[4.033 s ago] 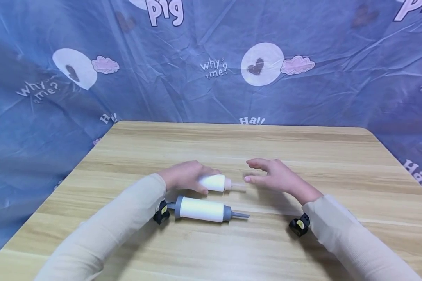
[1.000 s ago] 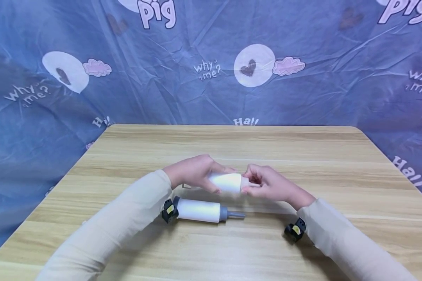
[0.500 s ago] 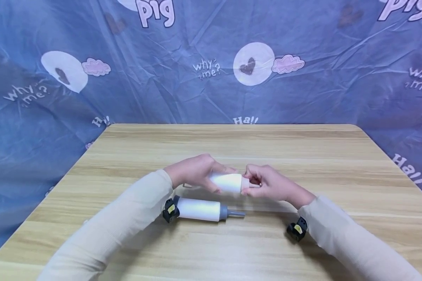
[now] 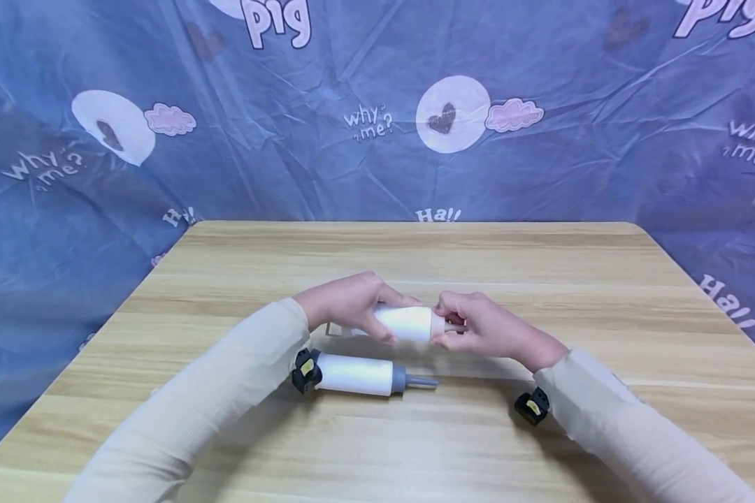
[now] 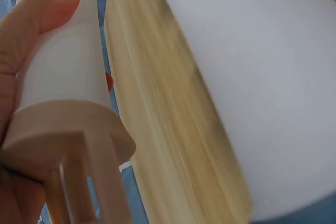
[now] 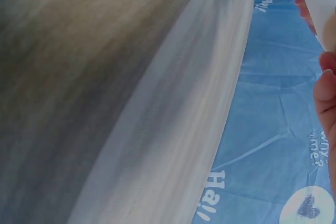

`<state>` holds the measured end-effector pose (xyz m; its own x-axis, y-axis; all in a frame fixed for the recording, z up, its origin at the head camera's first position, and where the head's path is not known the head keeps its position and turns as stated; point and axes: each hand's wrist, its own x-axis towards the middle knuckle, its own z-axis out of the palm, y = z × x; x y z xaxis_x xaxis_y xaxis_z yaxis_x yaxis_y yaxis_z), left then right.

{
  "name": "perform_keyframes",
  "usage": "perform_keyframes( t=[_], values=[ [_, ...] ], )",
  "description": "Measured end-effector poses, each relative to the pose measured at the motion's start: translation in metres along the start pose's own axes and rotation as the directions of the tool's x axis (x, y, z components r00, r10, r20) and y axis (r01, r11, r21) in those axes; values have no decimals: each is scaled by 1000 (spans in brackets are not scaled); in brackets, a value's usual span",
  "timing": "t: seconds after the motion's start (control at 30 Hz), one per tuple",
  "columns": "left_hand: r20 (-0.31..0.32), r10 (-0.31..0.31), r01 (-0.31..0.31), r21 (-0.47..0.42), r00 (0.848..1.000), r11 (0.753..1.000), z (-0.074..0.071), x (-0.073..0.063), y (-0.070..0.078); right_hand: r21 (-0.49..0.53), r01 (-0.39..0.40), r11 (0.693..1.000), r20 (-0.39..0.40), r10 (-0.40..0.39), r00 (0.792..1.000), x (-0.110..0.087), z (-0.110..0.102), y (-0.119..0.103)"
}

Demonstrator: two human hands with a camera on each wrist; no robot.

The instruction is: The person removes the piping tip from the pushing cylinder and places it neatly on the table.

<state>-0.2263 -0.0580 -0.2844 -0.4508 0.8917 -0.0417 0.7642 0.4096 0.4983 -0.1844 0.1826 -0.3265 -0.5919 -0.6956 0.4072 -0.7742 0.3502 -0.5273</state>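
Observation:
My left hand (image 4: 351, 305) grips the white barrel of a beige-ended hand pump (image 4: 409, 323), thumb on the near side. In the left wrist view the pump's beige handle (image 5: 107, 177) sticks out behind that palm. My right hand (image 4: 487, 328) pinches the collar and thin nozzle at the pump's right end, its fingertips partly covering the nozzle. At the right edge of the right wrist view, a few fingers (image 6: 326, 90) show beside the white barrel. A second hand pump, white with grey ends (image 4: 355, 375), lies on the table nearer me, its grey nozzle (image 4: 421, 382) pointing right.
Both pumps are over a wood-grain table (image 4: 415, 258). A blue printed cloth (image 4: 289, 154) hangs behind and beside it. Small black cameras (image 4: 532, 406) are strapped to both wrists; the left one overlaps the grey pump's handle end.
Four seconds ago my right hand was apart from the beige pump; now it pinches the nozzle end. The pump has shifted right in my left hand's grip. Over the last second little has moved.

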Motion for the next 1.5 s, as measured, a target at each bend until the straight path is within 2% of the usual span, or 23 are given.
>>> perform_keyframes(
  t=[0.27, 0.5, 0.6, 0.8, 0.9, 0.97, 1.13, 1.23, 1.3, 1.37, 1.5],
  values=[
    [11, -16, 16, -46, 1000, 999, 0, 1, 0, -65, 39, 997, -18, -40, 999, -2, 2, 0],
    [25, -42, 44, -104, 999, 994, 0, 1, -1, -130, 120, 984, -42, -126, 991, -2, 5, 1],
    [35, -60, 64, -125, 998, 990, -1, 1, -2, -161, 181, 970, -61, -193, 979, -2, 5, 2],
    [41, -75, 81, -173, 996, 982, 0, 1, -5, -236, 296, 926, -103, -327, 939, 0, 7, 5],
    [42, -80, 87, -188, 996, 978, 0, 1, -6, -255, 319, 913, -112, -356, 928, 1, 7, 6],
    [39, -85, 91, -192, 996, 977, 0, 1, -6, -253, 312, 916, -114, -348, 930, 1, 8, 7],
    [12, -91, 91, -173, 996, 981, 1, 1, -5, -191, 227, 955, -119, -252, 961, -2, 7, 8],
    [-4, -87, 85, -147, 996, 985, 2, 0, -4, -87, 116, 989, -132, -127, 983, -4, 7, 7],
    [-18, -74, 72, -123, 997, 990, 3, 0, -3, 26, 8, 1000, -141, -4, 990, -5, 6, 4],
    [-38, -55, 52, -83, 998, 995, 3, -1, -2, 152, -114, 982, -139, 136, 981, -6, 5, 1],
    [-89, -4, 8, 38, 996, 999, 2, -1, 0, 349, -297, 889, -111, 353, 929, -7, 3, -3]
  ],
)
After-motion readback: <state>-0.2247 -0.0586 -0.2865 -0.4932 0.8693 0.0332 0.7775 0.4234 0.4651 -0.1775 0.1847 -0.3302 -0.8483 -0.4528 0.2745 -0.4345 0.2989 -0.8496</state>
